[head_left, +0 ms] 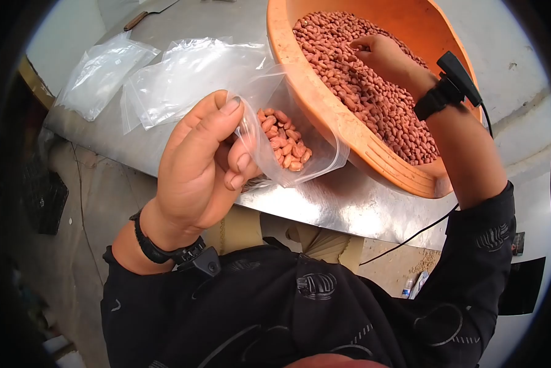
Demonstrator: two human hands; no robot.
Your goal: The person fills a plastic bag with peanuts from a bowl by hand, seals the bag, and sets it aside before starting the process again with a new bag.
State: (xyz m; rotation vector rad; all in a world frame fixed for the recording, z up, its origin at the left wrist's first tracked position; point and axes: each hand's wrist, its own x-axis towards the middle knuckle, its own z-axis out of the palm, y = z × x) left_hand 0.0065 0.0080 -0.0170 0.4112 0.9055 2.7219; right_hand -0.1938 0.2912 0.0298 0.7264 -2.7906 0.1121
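Over a metal surface (330, 211), our left hand (193, 159) pinched a plastic bag (318, 144), likely against spilling peanuts (286, 144); our right hand (389, 58), grip unclear, reached into an orange basin (286, 46).

Far left on the metal table (343, 211), I see a knife (136, 21), brown handle toward me, blade angled away to the right. Floor (101, 214) to my left: a dark boxy object (47, 202), too dim for me to name. Down to my right, a small bottle (406, 289), bluish label; brownish crumbs (425, 262) scattered near it.
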